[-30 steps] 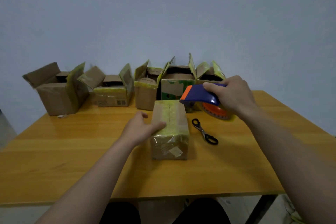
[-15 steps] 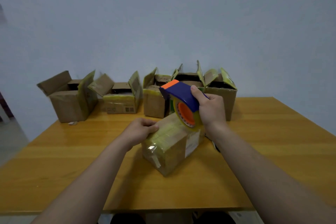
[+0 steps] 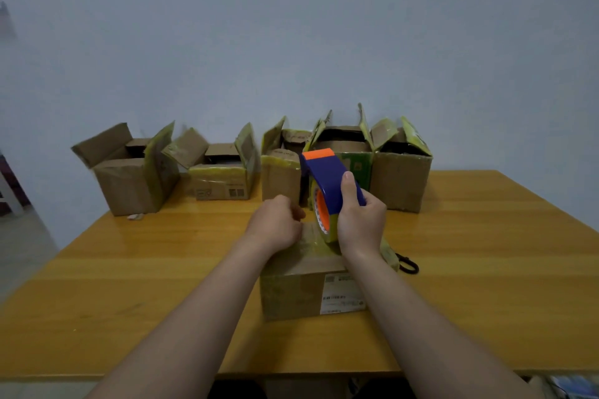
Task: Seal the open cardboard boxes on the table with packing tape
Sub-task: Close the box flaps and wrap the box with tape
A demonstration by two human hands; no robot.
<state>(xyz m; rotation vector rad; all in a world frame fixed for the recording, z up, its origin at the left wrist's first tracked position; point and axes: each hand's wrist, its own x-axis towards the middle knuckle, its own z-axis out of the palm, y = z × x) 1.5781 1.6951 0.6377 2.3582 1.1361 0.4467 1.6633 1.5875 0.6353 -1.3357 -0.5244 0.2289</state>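
Two risks near the table's [image 3: 486, 236] front-middle: right hand [image 3: 361, 223] gripping dispenser [image 3: 327, 185] on box [image 3: 311, 288], left hand [image 3: 275, 227] curled, pinching tape end apparently, so tape tearing or wrinkling, box skidding untethered.

My view is dim and bluish, soft all over with no hard shadows. Pale glare streaks run along the wooden table [image 3: 129, 269] left of the near cardboard box [image 3: 291, 291], whose label print is too blurred to read. Beyond the table's corners the wide lens bends and smears the picture.
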